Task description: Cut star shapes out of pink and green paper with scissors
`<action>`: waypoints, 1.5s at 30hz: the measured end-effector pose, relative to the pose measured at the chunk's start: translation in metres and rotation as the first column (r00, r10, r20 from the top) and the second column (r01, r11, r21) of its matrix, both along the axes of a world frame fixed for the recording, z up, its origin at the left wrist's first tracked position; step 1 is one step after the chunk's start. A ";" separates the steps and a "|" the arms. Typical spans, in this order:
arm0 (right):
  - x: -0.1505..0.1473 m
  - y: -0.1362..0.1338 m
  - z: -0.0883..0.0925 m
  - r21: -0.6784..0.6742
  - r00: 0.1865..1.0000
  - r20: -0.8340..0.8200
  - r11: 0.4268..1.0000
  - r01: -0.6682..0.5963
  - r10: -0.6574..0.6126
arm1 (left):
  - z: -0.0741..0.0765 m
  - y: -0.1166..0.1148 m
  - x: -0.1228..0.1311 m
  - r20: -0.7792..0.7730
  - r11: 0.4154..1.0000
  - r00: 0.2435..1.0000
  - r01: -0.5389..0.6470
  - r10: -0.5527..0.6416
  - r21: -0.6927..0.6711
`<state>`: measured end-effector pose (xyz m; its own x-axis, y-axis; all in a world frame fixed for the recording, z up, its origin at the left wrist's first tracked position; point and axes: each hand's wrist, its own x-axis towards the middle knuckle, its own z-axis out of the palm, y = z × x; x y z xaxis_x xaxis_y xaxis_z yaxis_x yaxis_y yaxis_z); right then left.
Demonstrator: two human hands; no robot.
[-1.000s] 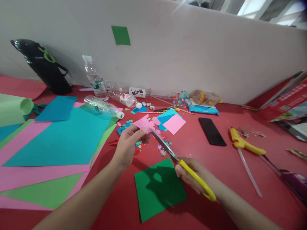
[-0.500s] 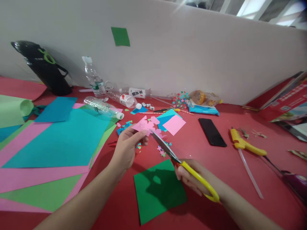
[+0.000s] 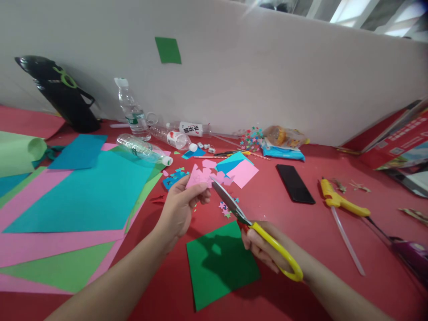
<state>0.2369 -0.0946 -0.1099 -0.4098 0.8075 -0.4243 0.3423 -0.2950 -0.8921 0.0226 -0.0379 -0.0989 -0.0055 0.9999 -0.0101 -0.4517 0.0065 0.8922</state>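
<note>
My left hand (image 3: pixel 179 208) pinches a jagged piece of pink paper (image 3: pixel 204 175) above the red table. My right hand (image 3: pixel 267 247) grips yellow-handled scissors (image 3: pixel 254 225), whose blades point up-left and meet the pink paper's right edge. A dark green paper square (image 3: pixel 221 263) lies flat under both hands. Small coloured star cut-outs (image 3: pixel 229 206) are scattered on the table beneath the blades.
Large teal, pink and green sheets (image 3: pixel 83 196) cover the left. Plastic bottles (image 3: pixel 143 149) lie near the white wall. A black phone (image 3: pixel 295 183), a yellow glue gun (image 3: pixel 341 198) with a clear stick, blue and pink squares (image 3: pixel 239 169) and a snack packet (image 3: pixel 284 140) sit to the right.
My left hand has turned the pink paper and raised it slightly. The scissor blades have moved a little further into its edge. My right hand has barely shifted.
</note>
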 end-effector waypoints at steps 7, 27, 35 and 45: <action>-0.003 -0.005 -0.006 -0.029 0.998 -0.031 0.998 0.053 -0.054 | -0.001 -0.007 0.008 -0.034 0.998 0.999 0.002 0.000 0.065; -0.006 -0.005 -0.008 0.099 0.997 -0.059 0.993 0.057 -0.052 | 0.000 -0.007 0.008 -0.110 0.996 0.994 0.025 -0.016 0.082; -0.005 -0.004 -0.010 0.092 0.996 -0.040 0.992 0.084 -0.081 | 0.001 -0.007 0.009 -0.132 0.997 0.991 0.026 -0.016 0.073; -0.003 -0.005 -0.005 0.073 0.995 -0.001 0.992 0.103 -0.104 | 0.001 -0.003 0.005 -0.136 0.998 0.991 0.023 -0.014 0.065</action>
